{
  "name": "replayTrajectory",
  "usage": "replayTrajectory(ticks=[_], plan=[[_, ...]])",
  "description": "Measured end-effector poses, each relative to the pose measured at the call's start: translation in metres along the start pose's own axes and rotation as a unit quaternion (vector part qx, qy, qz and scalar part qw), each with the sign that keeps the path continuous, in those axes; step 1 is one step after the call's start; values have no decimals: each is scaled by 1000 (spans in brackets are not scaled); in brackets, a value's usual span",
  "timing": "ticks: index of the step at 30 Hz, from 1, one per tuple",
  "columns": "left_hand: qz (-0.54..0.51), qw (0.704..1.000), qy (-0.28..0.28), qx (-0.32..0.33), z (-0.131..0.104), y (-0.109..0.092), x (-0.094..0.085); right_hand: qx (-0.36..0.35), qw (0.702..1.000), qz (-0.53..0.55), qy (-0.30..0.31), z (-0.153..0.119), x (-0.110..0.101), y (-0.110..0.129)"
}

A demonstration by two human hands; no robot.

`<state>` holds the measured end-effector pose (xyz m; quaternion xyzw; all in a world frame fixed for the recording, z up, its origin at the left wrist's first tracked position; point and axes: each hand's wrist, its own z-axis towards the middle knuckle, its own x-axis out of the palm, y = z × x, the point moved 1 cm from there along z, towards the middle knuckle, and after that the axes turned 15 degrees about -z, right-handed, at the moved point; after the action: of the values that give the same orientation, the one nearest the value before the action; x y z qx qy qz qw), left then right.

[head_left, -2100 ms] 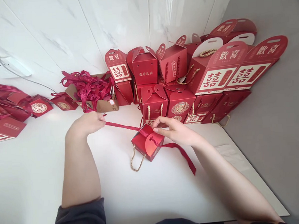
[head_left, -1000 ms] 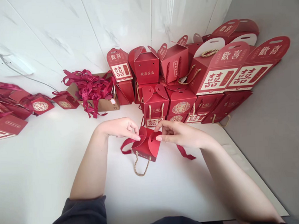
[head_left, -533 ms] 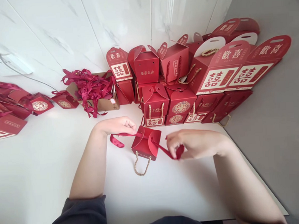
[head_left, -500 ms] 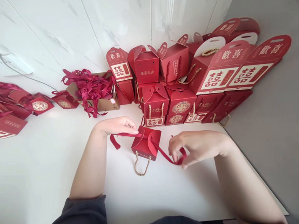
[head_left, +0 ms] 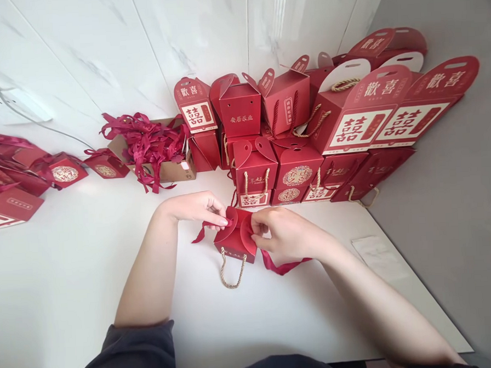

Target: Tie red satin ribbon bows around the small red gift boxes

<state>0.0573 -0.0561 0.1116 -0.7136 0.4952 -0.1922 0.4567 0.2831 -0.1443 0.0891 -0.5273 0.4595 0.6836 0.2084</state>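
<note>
A small red gift box (head_left: 235, 244) stands on the white table, its rounded top flaps folded together and a twisted gold cord handle (head_left: 233, 287) hanging from its front. My left hand (head_left: 208, 209) pinches a red ribbon (head_left: 199, 235) at the box's left flap, one tail hanging free to the left. At the right flap, my right hand (head_left: 278, 229) has its fingers closed on the ribbon close to the hole. The ribbon's other tail (head_left: 283, 268) loops out below that hand over the table. The exact grip points are partly hidden by my fingers.
Stacked red gift boxes (head_left: 296, 167) line the wall behind and to the right. A cardboard box (head_left: 175, 174) heaped with red ribbons (head_left: 153, 145) stands at back left. More ribboned boxes (head_left: 18, 204) sit far left. A pale flat sheet (head_left: 376, 257) lies right.
My right hand has moved left and up along the ribbon to the box's right flap. My left hand has shifted slightly right, and the left ribbon tail is shorter.
</note>
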Motion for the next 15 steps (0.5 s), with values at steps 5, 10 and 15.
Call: replayTrajectory(ticks=[5, 10, 15], plan=[[-3, 1000, 25, 6, -1, 3, -2, -26, 997, 58, -42, -2, -9, -4], [-49, 998, 35, -6, -3, 7, -5, -148, 981, 124, -11, -10, -29, -13], [-45, 997, 51, -24, -5, 6, -3, -205, 932, 183, 239, -24, -48, -25]])
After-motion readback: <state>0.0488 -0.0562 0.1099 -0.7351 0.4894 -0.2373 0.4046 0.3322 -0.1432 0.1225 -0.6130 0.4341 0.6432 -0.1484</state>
